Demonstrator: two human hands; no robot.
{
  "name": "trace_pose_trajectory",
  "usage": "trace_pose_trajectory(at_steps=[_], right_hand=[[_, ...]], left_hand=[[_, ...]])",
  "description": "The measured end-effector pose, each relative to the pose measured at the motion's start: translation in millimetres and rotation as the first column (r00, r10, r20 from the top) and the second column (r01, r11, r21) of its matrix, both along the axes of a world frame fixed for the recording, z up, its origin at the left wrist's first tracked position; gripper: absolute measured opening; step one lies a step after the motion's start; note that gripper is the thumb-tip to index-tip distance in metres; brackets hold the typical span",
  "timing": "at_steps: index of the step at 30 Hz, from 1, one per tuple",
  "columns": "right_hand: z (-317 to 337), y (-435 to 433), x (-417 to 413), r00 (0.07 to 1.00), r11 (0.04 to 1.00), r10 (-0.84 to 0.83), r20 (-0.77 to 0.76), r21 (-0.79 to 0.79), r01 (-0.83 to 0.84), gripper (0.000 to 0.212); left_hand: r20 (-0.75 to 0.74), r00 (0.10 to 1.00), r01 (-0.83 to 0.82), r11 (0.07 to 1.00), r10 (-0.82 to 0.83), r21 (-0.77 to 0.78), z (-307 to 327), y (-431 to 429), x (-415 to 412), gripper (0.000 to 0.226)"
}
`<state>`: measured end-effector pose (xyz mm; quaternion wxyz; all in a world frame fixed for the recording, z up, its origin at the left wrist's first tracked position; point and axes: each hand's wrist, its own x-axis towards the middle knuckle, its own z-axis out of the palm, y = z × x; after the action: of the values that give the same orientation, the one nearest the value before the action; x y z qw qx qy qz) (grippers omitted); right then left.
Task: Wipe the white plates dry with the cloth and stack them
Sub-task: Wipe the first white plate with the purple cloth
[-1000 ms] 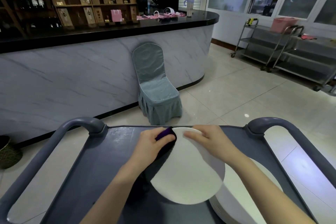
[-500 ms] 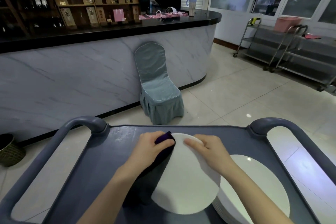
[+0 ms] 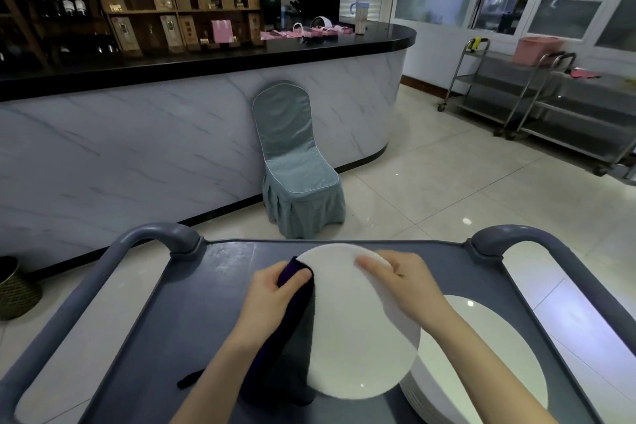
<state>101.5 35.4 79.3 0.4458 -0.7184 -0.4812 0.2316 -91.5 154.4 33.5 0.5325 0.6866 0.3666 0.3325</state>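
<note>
Plate [image 3: 358, 330] between hands: left [image 3: 272, 289] gripping cloth [image 3: 292, 337], right [image 3: 406, 282] gripping rim.

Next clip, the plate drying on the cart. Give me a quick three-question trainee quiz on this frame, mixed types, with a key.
1. True or false: the left hand holds the dark cloth against the held plate.
2. Where is the plate stack? A) left end of the grey cart B) under the right forearm C) on the floor
3. Fill in: the right hand grips the held plate at its far ___.

Key: 1 true; 2 B; 3 rim
</note>
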Motion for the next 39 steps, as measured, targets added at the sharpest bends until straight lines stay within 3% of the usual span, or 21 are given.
trace_pose_trajectory(at_steps=[2,4,7,9,10,12,14,18,21,22,24,26,30,32,34,35,37,39], right_hand=[[-1.8,2.8,-6.2,0.991,0.992,0.11,0.075,-0.066,-0.105,0.048],[-1.0,2.8,-8.3,0.991,0.992,0.121,0.052,-0.051,-0.119,0.048],[6.0,-1.6,-2.4,0.995,0.997,-0.057,-0.077,0.054,0.061,0.045],[5.4,-1.3,-6.5,0.932,0.945,-0.257,-0.255,0.136,0.298,0.046],[3.6,0.8,-14.7,0.856,0.889,-0.343,-0.386,0.16,0.428,0.046],[-5.0,4.8,-36.9,0.67,0.765,-0.423,-0.609,0.157,0.625,0.045],[-15.0,5.8,-54.9,0.603,0.73,-0.419,-0.679,0.143,0.668,0.037],[-20.4,-0.5,-43.2,0.767,0.867,-0.364,-0.529,0.107,0.486,0.022],[0.3,-2.0,-8.0,0.939,0.951,-0.155,-0.306,0.212,0.226,0.009],[10.5,0.4,1.3,0.976,0.979,-0.066,-0.206,0.175,0.103,0.01],[25.7,8.8,8.6,0.989,0.989,0.15,0.016,-0.021,-0.15,0.015],[28.2,16.4,5.2,0.946,0.95,0.284,0.156,-0.18,-0.256,0.037],[23.3,15.4,-1.2,0.944,0.972,0.233,0.234,-0.081,-0.219,0.052],[25.3,10.4,3.0,0.984,0.99,0.142,0.107,-0.031,-0.14,0.051],[21.8,8.6,3.6,0.993,0.994,-0.083,-0.086,0.063,0.088,0.047],[17.3,9.4,-1.3,0.952,0.963,-0.223,-0.209,0.101,0.248,0.041],[-0.6,13.0,-22.8,0.76,0.854,-0.39,-0.52,0.105,0.51,0.029],[-19.2,12.9,-42.9,0.617,0.806,-0.418,-0.667,0.041,0.591,0.026]], left_hand=[[-0.118,0.982,0.163,0.979,-0.149,0.123,12.3,7.6,5.4,0.02],[-0.2,0.954,0.256,0.952,-0.222,0.166,23.3,9.5,11.0,0.017],[-0.069,0.995,0.081,0.991,-0.074,0.107,30.0,9.6,10.9,0.02],[0.107,0.981,-0.152,0.982,0.163,-0.11,23.9,0.4,13.1,0.024],[0.172,0.946,-0.22,0.934,0.275,-0.282,19.0,-6.8,16.3,0.024],[0.192,0.88,-0.267,0.786,0.435,-0.558,6.4,-23.5,23.3,0.026],[0.176,0.844,-0.294,0.712,0.506,-0.638,-3.2,-31.7,26.1,0.023],[0.152,0.851,-0.358,0.766,0.503,-0.533,-2.9,-14.6,13.3,0.027],[0.149,0.928,-0.298,0.919,0.342,-0.258,10.4,-1.4,1.4,0.026],[0.14,0.959,-0.227,0.963,0.247,-0.144,16.4,1.1,0.8,0.026],[0.049,0.998,-0.053,0.997,0.05,0.064,27.0,4.3,5.5,0.026],[-0.059,0.995,0.09,0.977,-0.08,0.194,31.9,5.2,12.7,0.025],[-0.054,0.993,0.114,0.973,-0.106,0.2,31.3,3.4,14.8,0.021],[0.006,1.0,0.007,0.991,-0.008,0.131,26.2,2.3,9.4,0.026],[0.106,0.976,-0.183,0.981,0.188,-0.057,15.4,-5.9,7.8,0.031],[0.148,0.941,-0.273,0.942,0.303,-0.195,8.5,-13.2,10.8,0.03],[0.169,0.862,-0.373,0.823,0.478,-0.429,-4.9,-26.9,21.1,0.024],[0.154,0.821,-0.416,0.761,0.55,-0.499,-10.9,-29.0,27.2,0.021]])
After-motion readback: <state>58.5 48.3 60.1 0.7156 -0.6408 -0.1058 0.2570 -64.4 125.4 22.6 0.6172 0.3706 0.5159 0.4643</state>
